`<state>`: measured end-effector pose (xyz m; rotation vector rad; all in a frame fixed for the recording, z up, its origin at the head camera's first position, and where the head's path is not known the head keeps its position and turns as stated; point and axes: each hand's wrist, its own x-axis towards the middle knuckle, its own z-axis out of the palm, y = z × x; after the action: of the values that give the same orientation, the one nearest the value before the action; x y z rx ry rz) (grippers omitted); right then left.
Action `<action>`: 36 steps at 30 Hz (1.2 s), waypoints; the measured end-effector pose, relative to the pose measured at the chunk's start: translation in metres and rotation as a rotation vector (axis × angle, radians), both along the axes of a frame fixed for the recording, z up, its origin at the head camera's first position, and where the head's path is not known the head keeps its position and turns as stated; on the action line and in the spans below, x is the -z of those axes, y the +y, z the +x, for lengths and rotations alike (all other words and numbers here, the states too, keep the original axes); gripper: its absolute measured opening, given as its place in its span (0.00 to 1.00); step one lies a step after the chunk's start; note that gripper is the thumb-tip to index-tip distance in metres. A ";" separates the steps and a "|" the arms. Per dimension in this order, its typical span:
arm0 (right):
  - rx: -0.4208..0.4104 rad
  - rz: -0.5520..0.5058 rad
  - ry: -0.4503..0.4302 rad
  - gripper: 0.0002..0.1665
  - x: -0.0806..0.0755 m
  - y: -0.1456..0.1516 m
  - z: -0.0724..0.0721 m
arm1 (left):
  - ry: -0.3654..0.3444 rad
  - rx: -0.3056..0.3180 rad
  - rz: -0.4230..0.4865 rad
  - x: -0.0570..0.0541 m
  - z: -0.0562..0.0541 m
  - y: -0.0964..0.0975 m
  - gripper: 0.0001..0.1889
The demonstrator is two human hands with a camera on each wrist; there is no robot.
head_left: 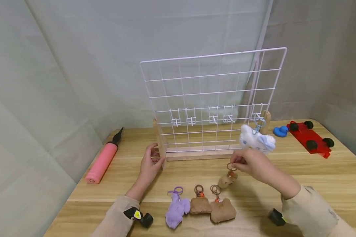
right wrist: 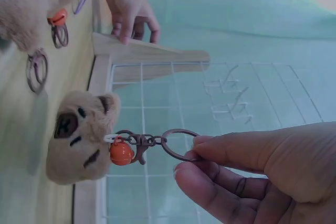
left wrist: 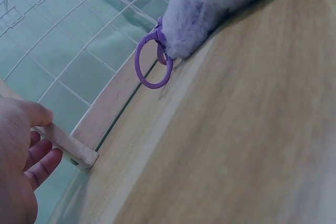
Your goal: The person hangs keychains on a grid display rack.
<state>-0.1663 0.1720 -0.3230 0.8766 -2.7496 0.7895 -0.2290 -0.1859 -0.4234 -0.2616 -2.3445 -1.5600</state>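
Your right sleeve (head_left: 310,210) lies nearest, lower right. Mid-frame stands the white wire rack (head_left: 199,76), its left wooden foot (head_left: 160,141) gripped by your left hand (head_left: 150,163); right of centre, your right hand (head_left: 252,163) pinches the brown bear keychain (head_left: 226,180) by its ring (right wrist: 178,131).

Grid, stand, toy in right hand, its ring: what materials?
Grid: likely metal wire, white coating; thin, smooth bars. Stand: looks wooden; pale, matte, faint grain. Toy: brown plush, short fuzzy pile. Ring: bronze sheen suggests metal; plastic possible.
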 end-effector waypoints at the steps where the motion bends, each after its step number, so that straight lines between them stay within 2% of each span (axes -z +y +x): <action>1: 0.006 0.001 -0.003 0.06 -0.003 0.001 0.000 | 0.002 0.002 0.003 0.000 0.000 0.000 0.31; 9: 0.030 -0.007 0.012 0.04 -0.024 0.007 -0.002 | 0.005 0.002 -0.002 0.001 -0.002 0.000 0.31; 14: 0.074 0.028 0.046 0.04 -0.037 0.011 -0.002 | 0.019 0.001 -0.024 0.001 -0.002 0.000 0.31; 21: 0.120 0.049 0.027 0.03 -0.049 0.012 -0.006 | 0.037 0.006 -0.031 0.002 -0.002 -0.001 0.30; 26: 0.113 0.025 0.030 0.03 -0.057 0.014 -0.010 | 0.036 0.008 -0.028 0.002 -0.002 -0.001 0.30; 36: 0.143 0.009 0.135 0.02 -0.069 0.015 -0.015 | 0.030 0.004 -0.026 0.002 -0.003 -0.001 0.30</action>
<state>-0.1816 0.1872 -0.2537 0.6980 -2.6636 0.6678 -0.2316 -0.1867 -0.4256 -0.2942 -2.3438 -1.5177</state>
